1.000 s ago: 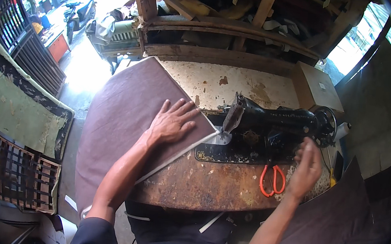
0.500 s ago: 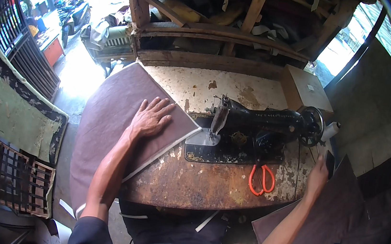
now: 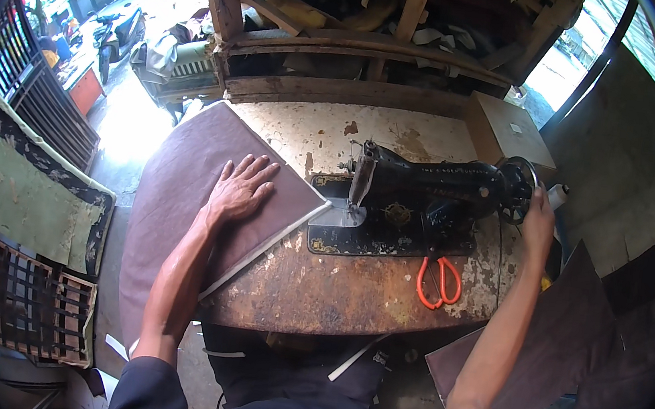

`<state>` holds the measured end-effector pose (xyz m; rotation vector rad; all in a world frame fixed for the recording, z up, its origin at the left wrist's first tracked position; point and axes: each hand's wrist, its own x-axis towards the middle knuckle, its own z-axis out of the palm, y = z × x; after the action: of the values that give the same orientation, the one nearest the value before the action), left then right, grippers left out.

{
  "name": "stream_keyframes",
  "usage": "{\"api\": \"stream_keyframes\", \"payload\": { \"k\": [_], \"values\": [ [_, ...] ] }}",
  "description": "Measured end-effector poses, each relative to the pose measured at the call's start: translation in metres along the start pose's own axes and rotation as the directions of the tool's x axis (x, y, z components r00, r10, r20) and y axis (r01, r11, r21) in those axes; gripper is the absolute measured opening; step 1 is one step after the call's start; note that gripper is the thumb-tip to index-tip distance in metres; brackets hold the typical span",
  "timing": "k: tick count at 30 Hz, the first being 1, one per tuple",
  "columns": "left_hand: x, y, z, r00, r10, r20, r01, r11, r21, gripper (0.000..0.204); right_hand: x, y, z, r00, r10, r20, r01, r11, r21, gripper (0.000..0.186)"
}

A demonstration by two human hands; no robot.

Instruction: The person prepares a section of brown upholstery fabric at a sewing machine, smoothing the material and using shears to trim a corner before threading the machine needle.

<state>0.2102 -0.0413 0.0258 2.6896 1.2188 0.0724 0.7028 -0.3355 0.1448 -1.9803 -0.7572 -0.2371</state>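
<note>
My left hand (image 3: 239, 188) lies flat, fingers spread, on a large brown piece of fabric (image 3: 179, 163) with pale edging. The fabric's pointed corner reaches the needle area of a black sewing machine (image 3: 419, 181). At the machine's right end, my right hand (image 3: 538, 220) has its fingers closed on the rim of the handwheel (image 3: 516, 195); part of the grip is hidden from this side. Orange-handled scissors (image 3: 421, 284) lie in front of the machine, their blades against its dark base.
The worn wooden table (image 3: 316, 304) has a curved front edge. A cardboard box (image 3: 513, 137) sits behind the machine, and a thread cone (image 3: 557, 196) stands beside the wheel. More brown fabric (image 3: 536, 358) hangs at the right. Wooden shelving (image 3: 341, 89) rises at the back.
My right hand has moved up from below the handwheel onto its rim. My left hand stays flat on the fabric. The whole view has shifted slightly.
</note>
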Motion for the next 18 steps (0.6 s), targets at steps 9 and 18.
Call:
{"api": "stream_keyframes", "payload": {
  "k": [9,18],
  "values": [
    [-0.043,-0.062,-0.009,0.976,-0.216,0.028,0.216,0.976,0.008,0.058,0.143,-0.032,0.06,0.977,-0.032,0.21,0.088,0.961,-0.262,0.053],
    [-0.088,-0.09,-0.016,0.95,-0.311,-0.016,0.311,0.95,0.001,0.056,-0.097,-0.108,0.008,0.909,-0.196,0.368,0.224,0.974,-0.035,0.022]
  ]
}}
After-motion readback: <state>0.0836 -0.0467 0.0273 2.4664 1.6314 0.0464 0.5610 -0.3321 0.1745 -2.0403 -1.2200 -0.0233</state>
